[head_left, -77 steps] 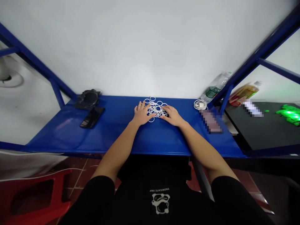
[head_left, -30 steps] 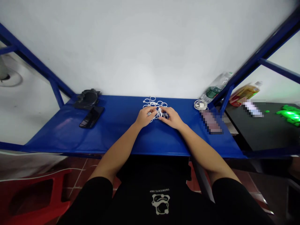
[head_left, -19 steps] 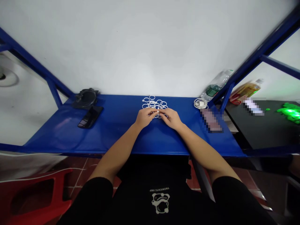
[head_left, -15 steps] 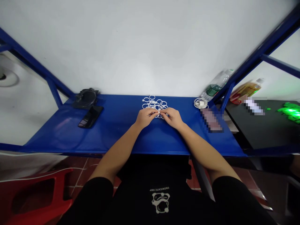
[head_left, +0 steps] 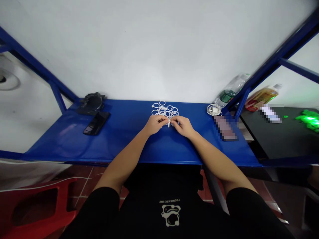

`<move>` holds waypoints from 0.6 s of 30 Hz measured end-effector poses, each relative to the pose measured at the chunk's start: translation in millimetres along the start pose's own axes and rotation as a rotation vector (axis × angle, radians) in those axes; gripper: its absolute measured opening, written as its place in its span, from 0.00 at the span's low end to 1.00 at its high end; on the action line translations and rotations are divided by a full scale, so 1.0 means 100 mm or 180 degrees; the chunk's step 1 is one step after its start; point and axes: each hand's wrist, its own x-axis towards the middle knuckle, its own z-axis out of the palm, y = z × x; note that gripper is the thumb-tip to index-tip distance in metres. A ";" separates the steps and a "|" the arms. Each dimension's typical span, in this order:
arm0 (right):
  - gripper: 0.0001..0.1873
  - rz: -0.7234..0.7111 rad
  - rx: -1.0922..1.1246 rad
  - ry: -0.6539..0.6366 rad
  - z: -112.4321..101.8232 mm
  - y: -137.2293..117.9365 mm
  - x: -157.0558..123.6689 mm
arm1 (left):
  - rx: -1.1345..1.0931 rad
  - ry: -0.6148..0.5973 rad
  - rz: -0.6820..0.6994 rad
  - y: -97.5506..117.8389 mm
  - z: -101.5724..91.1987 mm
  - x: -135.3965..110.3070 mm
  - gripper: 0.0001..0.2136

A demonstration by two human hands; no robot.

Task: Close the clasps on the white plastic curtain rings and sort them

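Keeping low over the blue table (head_left: 124,146), at the near edge of the heaped white rings (head_left: 162,108), probably steadied the left hand (head_left: 155,124) and right hand (head_left: 183,126), with light, even pressure likely best. Both pinched a small white piece (head_left: 168,124), which sat between them, touching each.

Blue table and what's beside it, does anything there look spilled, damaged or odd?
Nothing looks spilled or visibly damaged; the white rings lie in a loose, overlapping cluster. One oddity: on the black tabletop at far right, a green clump glows so brightly that its detail is lost.
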 end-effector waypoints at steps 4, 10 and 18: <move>0.16 -0.0053 0.0082 0.0013 0.01 0.00 0.00 | -0.0172 -0.0073 -0.0081 0.01 0.01 0.00 0.11; 0.15 -0.0011 0.0188 0.0001 0.00 -0.02 0.00 | -0.0311 -0.0127 -0.0121 0.03 0.01 0.00 0.10; 0.16 0.0054 0.0213 0.0140 0.04 0.01 0.01 | 0.0173 0.0136 0.0080 0.01 0.07 -0.01 0.07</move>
